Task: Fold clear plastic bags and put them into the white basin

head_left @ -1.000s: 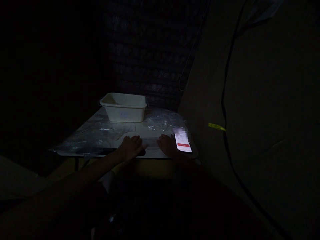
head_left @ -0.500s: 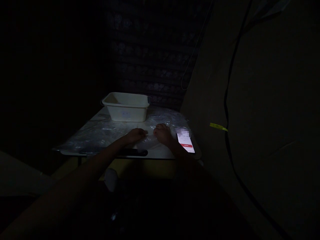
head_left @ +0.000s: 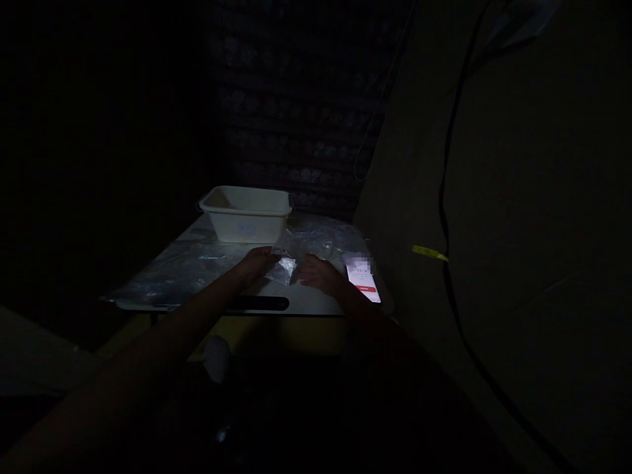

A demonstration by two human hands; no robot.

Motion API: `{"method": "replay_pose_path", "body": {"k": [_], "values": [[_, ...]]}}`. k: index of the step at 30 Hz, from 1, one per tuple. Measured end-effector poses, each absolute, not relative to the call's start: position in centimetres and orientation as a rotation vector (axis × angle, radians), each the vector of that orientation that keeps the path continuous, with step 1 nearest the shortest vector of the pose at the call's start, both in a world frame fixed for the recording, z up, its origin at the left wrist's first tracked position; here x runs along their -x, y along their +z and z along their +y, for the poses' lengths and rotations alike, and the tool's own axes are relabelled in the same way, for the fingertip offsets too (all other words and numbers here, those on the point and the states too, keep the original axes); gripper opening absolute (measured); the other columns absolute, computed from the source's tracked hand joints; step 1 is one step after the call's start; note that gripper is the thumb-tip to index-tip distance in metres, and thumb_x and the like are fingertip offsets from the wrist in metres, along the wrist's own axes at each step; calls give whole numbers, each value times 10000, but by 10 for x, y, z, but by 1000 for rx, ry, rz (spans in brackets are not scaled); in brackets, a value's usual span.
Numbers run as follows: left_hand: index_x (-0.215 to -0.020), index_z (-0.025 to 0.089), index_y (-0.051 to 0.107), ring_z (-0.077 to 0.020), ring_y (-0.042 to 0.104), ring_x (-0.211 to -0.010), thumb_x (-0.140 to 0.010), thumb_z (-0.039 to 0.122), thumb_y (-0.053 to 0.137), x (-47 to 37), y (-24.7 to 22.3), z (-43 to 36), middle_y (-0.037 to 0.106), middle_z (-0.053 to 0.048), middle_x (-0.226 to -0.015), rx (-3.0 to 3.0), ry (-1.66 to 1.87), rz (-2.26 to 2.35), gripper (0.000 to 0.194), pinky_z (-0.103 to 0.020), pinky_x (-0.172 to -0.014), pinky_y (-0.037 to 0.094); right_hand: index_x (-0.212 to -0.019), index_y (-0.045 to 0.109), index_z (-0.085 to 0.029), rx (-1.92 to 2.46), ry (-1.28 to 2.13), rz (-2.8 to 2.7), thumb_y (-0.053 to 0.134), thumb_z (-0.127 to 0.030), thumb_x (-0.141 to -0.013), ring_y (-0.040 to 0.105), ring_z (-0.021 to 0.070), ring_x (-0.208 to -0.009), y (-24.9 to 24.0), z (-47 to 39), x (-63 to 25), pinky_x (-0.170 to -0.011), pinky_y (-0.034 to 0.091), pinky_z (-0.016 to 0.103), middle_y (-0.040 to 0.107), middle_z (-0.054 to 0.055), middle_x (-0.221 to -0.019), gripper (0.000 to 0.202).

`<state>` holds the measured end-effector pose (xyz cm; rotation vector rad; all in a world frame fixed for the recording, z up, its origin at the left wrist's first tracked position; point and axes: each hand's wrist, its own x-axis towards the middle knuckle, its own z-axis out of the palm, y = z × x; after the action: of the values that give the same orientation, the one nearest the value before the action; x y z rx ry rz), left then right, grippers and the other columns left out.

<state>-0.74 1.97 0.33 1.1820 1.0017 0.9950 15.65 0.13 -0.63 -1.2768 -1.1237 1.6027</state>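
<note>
My left hand (head_left: 257, 263) is closed on a small clear plastic bag (head_left: 282, 268), which catches the light above the front of the white table (head_left: 309, 303). Just right of the bag, my right hand (head_left: 320, 273) has its fingers stretched toward it and looks apart from it. Nothing shows in that hand. Behind my hands stands a white plastic basin (head_left: 249, 226). Clear plastic sheeting or bags (head_left: 182, 266) lie crumpled over the table's left side, and more clear plastic (head_left: 326, 230) lies at the back right. The scene is very dark.
A lit phone (head_left: 363, 280) lies at the table's right edge. A dark slot (head_left: 261, 303) runs along the front edge. To the right, a black cable (head_left: 447, 197) with a yellow tag (head_left: 428, 253) hangs along a wall (head_left: 533, 197).
The plastic bag has been lifted off the table in my left hand and now gleams. My right hand's fingers have loosened and stretched out. The view has shifted slightly.
</note>
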Motion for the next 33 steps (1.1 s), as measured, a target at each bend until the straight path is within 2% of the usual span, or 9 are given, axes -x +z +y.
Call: {"method": "replay_pose_path", "body": {"k": [2, 5, 9, 19, 25, 29, 33], "values": [[-697, 111, 566, -103, 509, -479, -481, 200, 610, 4, 6, 17, 579, -7, -566, -1167, 1003, 983, 237, -224, -488, 389, -737, 512, -160, 1196, 1719, -1122, 465, -384, -654, 540, 115, -579, -4, -4, -154, -542, 415, 253, 555, 22, -646, 243], [-658, 106, 558, -103, 509, -471, -470, 160, 609, -2, 11, 11, 578, -5, -547, -1160, 961, 987, 202, -223, -487, 391, -637, 501, -148, 1153, 1590, -1131, 540, -277, -604, 496, 84, -451, -2, -7, -149, -472, 393, 221, 513, -22, -498, 138], [-604, 99, 543, -106, 509, -461, -491, 181, 604, -6, 14, 7, 571, -15, -522, -1131, 920, 959, 152, -227, -482, 392, -538, 467, -139, 1128, 1481, -1144, 575, -232, -557, 432, 69, -356, -4, -3, -149, -393, 357, 211, 459, -46, -395, 144], [-550, 123, 518, -88, 461, -405, -523, 188, 559, -1, 3, 14, 493, 19, -426, -1236, 935, 1069, 82, -192, -390, 330, -532, 449, -146, 1015, 1521, -1129, 579, -220, -503, 421, 64, -350, -7, -2, -155, -355, 316, 193, 449, -59, -386, 151], [-532, 138, 478, -46, 367, -323, -529, 141, 492, -2, 7, 10, 432, 55, -393, -1194, 982, 1033, 15, -159, -322, 253, -602, 491, -145, 932, 1531, -1076, 550, -184, -504, 420, 58, -370, -5, -2, -155, -363, 306, 184, 458, -68, -418, 121], [-558, 132, 493, -57, 393, -332, -500, 102, 444, -2, 10, 6, 456, 46, -402, -1148, 939, 1009, 82, -165, -336, 281, -634, 529, -146, 937, 1510, -1111, 509, -147, -532, 419, 59, -378, -12, 1, -156, -372, 306, 187, 473, -59, -434, 104], [-559, 120, 517, -81, 459, -407, -483, 92, 428, -1, 8, 8, 507, 19, -444, -1204, 902, 1066, 121, -192, -418, 350, -646, 571, -152, 1029, 1415, -1246, 453, -94, -548, 451, 71, -415, -18, 5, -161, -411, 347, 202, 504, -47, -462, 164]]}}
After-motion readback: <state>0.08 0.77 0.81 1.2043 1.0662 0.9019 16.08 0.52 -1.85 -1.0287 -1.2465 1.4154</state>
